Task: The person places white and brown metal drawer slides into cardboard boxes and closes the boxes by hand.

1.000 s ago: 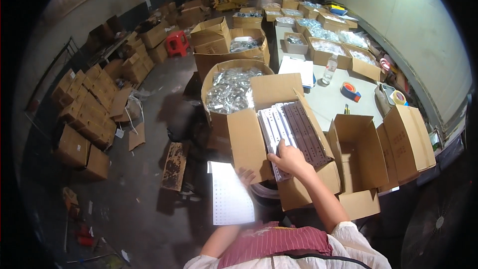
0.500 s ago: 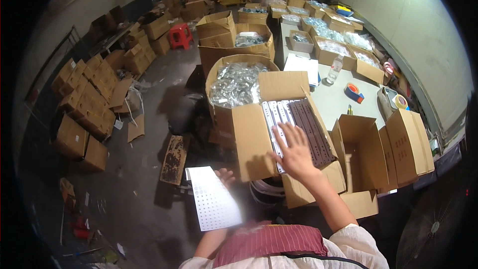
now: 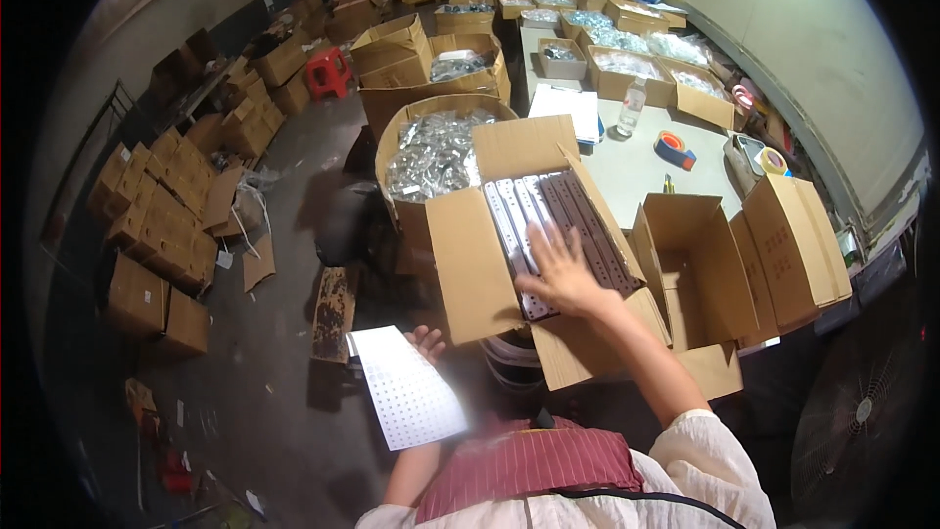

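My left hand [image 3: 428, 342] holds a white sheet [image 3: 406, 387] printed with rows of small round marks. Its fingertips show at the sheet's right edge, while the rest of the hand is behind the paper. My right hand [image 3: 565, 272], fingers spread, rests over long perforated strips packed side by side in an open cardboard carton [image 3: 477, 264]. The strips on the left are whitish [image 3: 507, 225], those on the right dark brown [image 3: 578, 206]. My right palm and fingers cover part of both groups. The carton's flaps are folded outward.
Right of the carton stands an open box [image 3: 697, 284]. Behind it, a larger carton holds clear plastic packets [image 3: 436, 152]. The pale table [image 3: 627, 162] bears a bottle [image 3: 632, 106], tape roll [image 3: 675, 148] and more boxes. A fan [image 3: 862, 411] is at lower right, a red stool [image 3: 328, 72] farther left.
The whole view has shifted, so the cartons and table appear farther left and higher. My right hand stays over the strips, slightly nearer me. The sheet remains in my left hand.
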